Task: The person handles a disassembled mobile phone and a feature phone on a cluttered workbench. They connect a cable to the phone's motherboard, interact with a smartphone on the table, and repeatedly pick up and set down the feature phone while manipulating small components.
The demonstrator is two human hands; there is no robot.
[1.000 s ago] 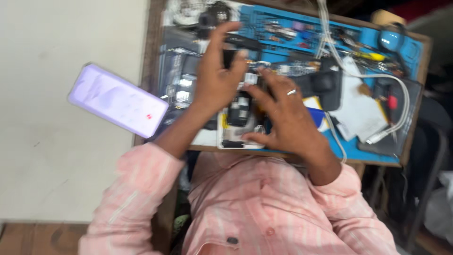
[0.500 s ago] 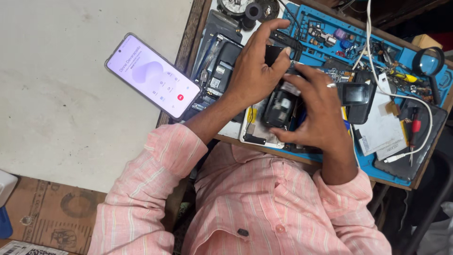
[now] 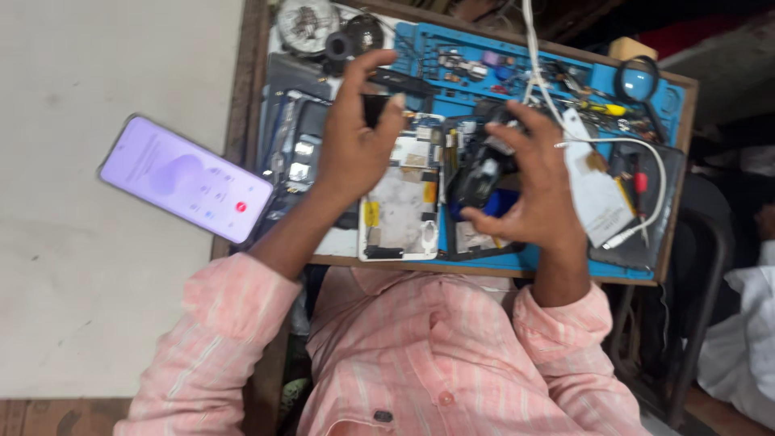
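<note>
Mat point(image 3: 557, 262): opened phones point(image 3: 401, 198) | left hand point(image 3: 353, 145): dark part point(image 3: 373, 109) | right hand point(image 3: 529, 182): black part point(image 3: 476, 173)

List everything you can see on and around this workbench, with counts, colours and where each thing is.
lit phone: 1, pale purple screen, overhanging the bench's left edge
open device: 1, white inside, bench centre between the hands
black part: 1, black, in the right hand
blue mat: 1, blue, covering the bench's right part
white cable: 1, white, looping across the right of the mat
magnifier: 1, black rim, far right corner
yellow screwdriver: 1, yellow handle, beside the magnifier
shirt: 1, pink striped, bottom of view
left hand: 1, fingers pinching a small dark piece
right hand: 1, curled round the black part
</note>
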